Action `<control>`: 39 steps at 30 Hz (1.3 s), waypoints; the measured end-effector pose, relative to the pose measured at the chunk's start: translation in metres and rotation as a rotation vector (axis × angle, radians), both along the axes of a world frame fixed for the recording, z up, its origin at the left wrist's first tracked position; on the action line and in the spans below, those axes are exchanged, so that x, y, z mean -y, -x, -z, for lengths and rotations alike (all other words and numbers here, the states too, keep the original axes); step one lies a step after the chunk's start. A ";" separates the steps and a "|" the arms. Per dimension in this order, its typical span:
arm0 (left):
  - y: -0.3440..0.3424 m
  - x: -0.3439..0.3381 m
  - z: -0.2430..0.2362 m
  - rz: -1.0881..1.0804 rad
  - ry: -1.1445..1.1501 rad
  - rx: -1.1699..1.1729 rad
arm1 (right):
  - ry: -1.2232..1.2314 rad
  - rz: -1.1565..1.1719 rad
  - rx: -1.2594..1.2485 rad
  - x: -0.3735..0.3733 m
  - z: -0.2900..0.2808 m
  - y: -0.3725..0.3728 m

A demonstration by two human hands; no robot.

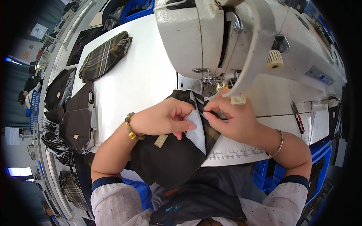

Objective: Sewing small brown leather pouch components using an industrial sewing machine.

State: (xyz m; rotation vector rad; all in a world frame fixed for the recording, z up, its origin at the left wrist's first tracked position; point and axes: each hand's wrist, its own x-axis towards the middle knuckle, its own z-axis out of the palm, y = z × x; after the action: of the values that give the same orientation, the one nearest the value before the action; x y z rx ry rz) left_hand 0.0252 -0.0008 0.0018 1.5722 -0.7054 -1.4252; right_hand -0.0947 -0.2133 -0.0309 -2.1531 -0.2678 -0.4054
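Observation:
A dark brown fabric piece (166,162) with a small beige tag (160,141) hangs over the table's front edge, just before the sewing machine's needle area. My left hand (160,116) grips its upper part, thumb on the turned-back pale grey lining (196,132). Close to the presser foot, my right hand (237,118) pinches a narrow dark edge of the same work between thumb and fingers. Plaid fabric (212,138) shows beneath, between the two hands. What lies under the fingertips is partly hidden.
The white sewing machine (181,37) fills the upper right. Red-handled snips (298,118) lie to the right on the table. A plaid piece (105,56) rests at the far left, with stacked dark pieces (77,128) nearer. Blue crates (318,165) stand below right.

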 end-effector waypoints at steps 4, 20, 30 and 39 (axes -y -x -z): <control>0.008 0.003 0.002 0.028 0.003 0.019 | 0.166 -0.086 0.168 -0.003 -0.002 0.002; 0.003 0.005 0.000 0.107 -0.006 0.134 | 0.339 -0.079 0.251 -0.005 0.004 0.006; -0.009 -0.010 -0.008 0.247 -0.064 0.069 | 0.253 0.141 0.183 0.012 0.007 -0.004; -0.026 -0.013 -0.009 0.153 -0.073 0.130 | 0.028 -0.042 -0.339 0.026 -0.022 -0.006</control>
State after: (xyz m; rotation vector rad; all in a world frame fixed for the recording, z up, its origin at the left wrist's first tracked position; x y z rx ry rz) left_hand 0.0511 0.0118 0.0109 1.7099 -0.8752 -1.4839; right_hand -0.0888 -0.2396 -0.0089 -2.1973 -0.1264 -0.0089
